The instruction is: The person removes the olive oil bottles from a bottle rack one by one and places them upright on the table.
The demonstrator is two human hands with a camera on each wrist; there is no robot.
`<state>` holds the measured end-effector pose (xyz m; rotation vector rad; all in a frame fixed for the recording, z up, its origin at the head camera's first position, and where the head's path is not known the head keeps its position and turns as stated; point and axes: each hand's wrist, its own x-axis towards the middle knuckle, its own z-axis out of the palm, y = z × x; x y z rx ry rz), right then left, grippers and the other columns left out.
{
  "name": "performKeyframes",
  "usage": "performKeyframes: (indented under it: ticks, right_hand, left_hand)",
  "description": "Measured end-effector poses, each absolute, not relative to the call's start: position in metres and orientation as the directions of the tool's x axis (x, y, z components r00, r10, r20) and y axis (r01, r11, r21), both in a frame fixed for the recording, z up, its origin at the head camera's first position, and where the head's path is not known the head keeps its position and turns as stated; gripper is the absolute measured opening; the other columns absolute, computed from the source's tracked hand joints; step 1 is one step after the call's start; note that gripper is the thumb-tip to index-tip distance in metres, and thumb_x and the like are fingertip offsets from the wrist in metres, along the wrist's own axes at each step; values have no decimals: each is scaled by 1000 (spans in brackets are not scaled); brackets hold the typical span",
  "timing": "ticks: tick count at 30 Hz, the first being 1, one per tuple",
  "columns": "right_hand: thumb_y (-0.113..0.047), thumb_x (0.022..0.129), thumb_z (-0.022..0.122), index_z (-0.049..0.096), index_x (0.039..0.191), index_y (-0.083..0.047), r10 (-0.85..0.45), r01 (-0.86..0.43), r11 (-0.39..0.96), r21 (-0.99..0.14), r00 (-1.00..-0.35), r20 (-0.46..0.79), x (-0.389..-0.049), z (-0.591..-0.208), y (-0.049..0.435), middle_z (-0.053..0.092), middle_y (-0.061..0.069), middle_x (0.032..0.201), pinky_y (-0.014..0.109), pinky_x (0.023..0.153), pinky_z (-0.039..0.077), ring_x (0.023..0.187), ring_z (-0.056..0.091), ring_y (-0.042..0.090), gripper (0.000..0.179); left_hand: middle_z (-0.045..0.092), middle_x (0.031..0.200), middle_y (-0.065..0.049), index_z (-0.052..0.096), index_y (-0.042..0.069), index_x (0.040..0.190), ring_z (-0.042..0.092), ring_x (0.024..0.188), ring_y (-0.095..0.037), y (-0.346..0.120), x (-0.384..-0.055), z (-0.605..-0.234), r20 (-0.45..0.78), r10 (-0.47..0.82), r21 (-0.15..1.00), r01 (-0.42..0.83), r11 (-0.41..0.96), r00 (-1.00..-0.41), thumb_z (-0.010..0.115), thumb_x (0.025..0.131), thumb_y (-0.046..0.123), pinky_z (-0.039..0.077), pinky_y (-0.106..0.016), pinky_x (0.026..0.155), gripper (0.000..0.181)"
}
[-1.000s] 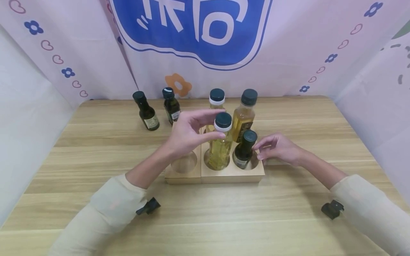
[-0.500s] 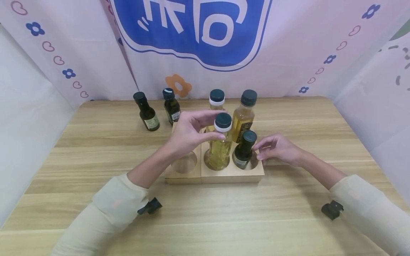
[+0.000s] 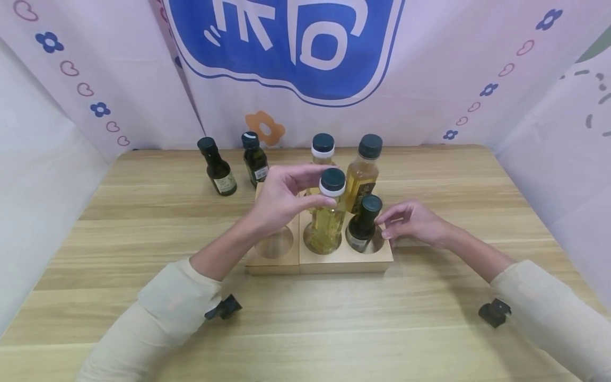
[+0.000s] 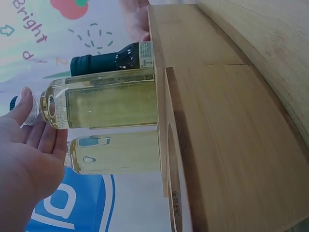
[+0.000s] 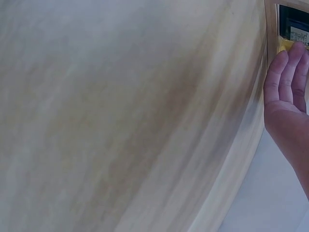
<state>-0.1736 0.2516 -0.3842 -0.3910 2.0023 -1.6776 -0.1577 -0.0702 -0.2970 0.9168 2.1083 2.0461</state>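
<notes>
A clear bottle of pale yellow oil [image 3: 327, 228] with a dark green cap stands in a front hole of the wooden rack [image 3: 345, 267]. Its neck is held by my left hand [image 3: 286, 197], thumb on the near side and fingers curled behind; the left wrist view shows this hand [image 4: 34, 159] too. In the hole to the right, a small dark green bottle [image 3: 361, 228] leans slightly. My right hand [image 3: 414, 223] is just beside it, fingers loosely bent, fingertips near or at its side; contact is unclear. The right wrist view shows those fingers [image 5: 286, 79] beside the rack.
Behind in the rack stand another yellow oil bottle [image 3: 323, 146], partly hidden, and an amber oil bottle [image 3: 361, 183]. Two dark bottles, one farther left [image 3: 221, 178] and one nearer the rack [image 3: 255, 162], stand at the back left. A rack hole [image 3: 274, 244] lies below my left wrist.
</notes>
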Motion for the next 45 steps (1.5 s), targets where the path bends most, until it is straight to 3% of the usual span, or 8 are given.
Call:
performKeyframes:
  ticks: [4,17,27,45]
  right_hand:
    - [13,83,74,75,107,5,-510,95,212,-973,-838,-193,-173,-383,251,75,0,103,31,74,64,80,73,16,25]
    - [13,83,74,78,103,-4,-525,81,219,-972,-830,-188,-177,-383,249,76,-2,102,30,72,64,80,72,15,26]
    - [14,82,74,79,99,-11,-507,94,225,-970,-838,-199,-176,-383,250,75,-1,104,29,83,63,93,72,15,31]
    - [13,82,75,79,97,-16,-511,122,214,-969,-832,-218,-174,-383,251,75,0,104,29,82,63,88,72,15,33]
  left_hand:
    - [72,125,-18,67,-8,128,73,110,-27,-70,-157,-296,349,435,931,362,-56,-830,81,82,-12,55,-37,105,48]
    - [72,124,-19,67,-10,127,74,109,-29,-71,-160,-298,393,416,910,412,-45,-820,81,81,-14,56,-37,104,48]
    - [72,125,-18,67,-9,127,73,112,-28,-70,-159,-295,387,399,907,421,-4,-831,82,82,-11,54,-36,107,48]
    - [71,125,-19,66,-10,128,72,115,-29,-73,-157,-293,436,349,892,449,-47,-829,80,82,-14,54,-37,106,48]
